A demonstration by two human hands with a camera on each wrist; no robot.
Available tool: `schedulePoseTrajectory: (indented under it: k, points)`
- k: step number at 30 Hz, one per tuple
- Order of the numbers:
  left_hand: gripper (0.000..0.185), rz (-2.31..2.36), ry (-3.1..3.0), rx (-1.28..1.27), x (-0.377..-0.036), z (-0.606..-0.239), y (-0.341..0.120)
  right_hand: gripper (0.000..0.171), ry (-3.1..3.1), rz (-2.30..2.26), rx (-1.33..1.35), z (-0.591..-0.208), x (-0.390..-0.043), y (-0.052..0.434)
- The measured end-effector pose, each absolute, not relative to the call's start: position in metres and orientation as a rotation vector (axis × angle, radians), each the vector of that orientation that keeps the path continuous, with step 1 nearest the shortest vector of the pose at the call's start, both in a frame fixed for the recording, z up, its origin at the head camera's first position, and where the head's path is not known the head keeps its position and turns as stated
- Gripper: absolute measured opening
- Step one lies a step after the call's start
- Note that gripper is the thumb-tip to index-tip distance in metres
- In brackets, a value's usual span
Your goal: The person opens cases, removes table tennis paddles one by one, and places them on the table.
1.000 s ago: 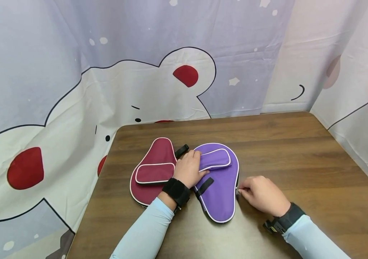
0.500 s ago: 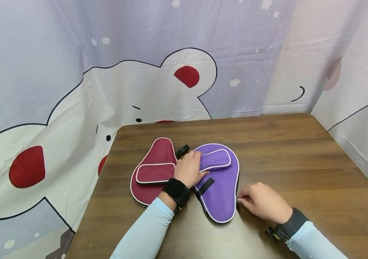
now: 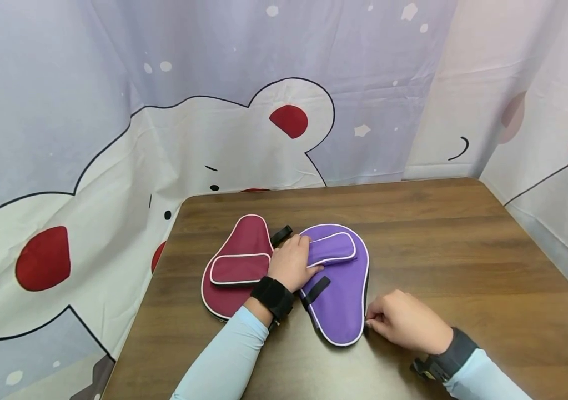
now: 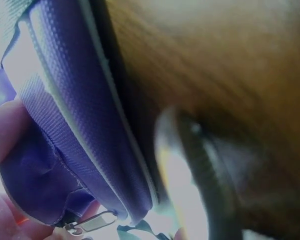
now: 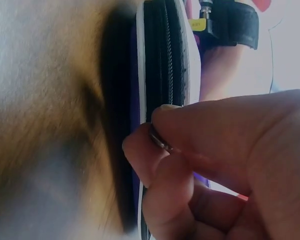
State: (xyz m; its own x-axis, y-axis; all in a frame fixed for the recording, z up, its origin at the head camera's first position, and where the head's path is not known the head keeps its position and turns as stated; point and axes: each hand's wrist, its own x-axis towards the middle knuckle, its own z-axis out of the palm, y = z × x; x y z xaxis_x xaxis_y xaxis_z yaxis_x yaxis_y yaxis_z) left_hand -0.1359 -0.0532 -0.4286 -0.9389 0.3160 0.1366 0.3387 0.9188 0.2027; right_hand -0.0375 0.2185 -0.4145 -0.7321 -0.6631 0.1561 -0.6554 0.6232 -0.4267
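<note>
A purple table tennis paddle case (image 3: 337, 311) with white piping lies on the table, its wide end away from me. My left hand (image 3: 290, 262) grips the case at its left side by the small pocket (image 3: 332, 249); the left wrist view shows a thumb and fingers around the purple fabric. At the right edge, my right hand (image 3: 406, 321) pinches a metal zipper pull (image 5: 159, 139) between thumb and index finger. Above those fingers in the right wrist view, the zipper (image 5: 169, 55) runs along the case's black side as one line of teeth.
A dark red paddle case (image 3: 229, 297) lies left of the purple one, partly covered by the left hand. Black straps (image 3: 316, 291) show on the purple case. Behind the wooden table (image 3: 438, 233) hangs a printed curtain (image 3: 204, 50).
My right hand has slid toward me along the purple case's right edge, carrying the zipper pull toward the narrow end. The left hand and both cases stay in place.
</note>
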Motion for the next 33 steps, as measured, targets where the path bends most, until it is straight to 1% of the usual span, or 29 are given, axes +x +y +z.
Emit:
schedulePoseTrajectory:
  k: [7,15,26,33]
  points:
    - [0.066,-0.336,-2.975,-0.514,-0.136,-0.43,-0.053,0.025,2.773,-0.748,-1.16,-0.413,-0.032,0.216]
    - [0.067,-0.345,-2.986,-0.505,-0.137,-0.434,-0.053,0.031,2.751,-0.737,-1.124,-0.41,-0.025,0.213]
    - [0.067,-0.35,-2.977,-0.513,-0.135,-0.432,-0.053,0.03,2.712,-0.676,-1.144,-0.408,-0.014,0.206]
    - [0.067,-0.348,-2.975,-0.515,-0.135,-0.432,-0.054,0.038,2.758,-0.618,-1.223,-0.408,-0.007,0.2]
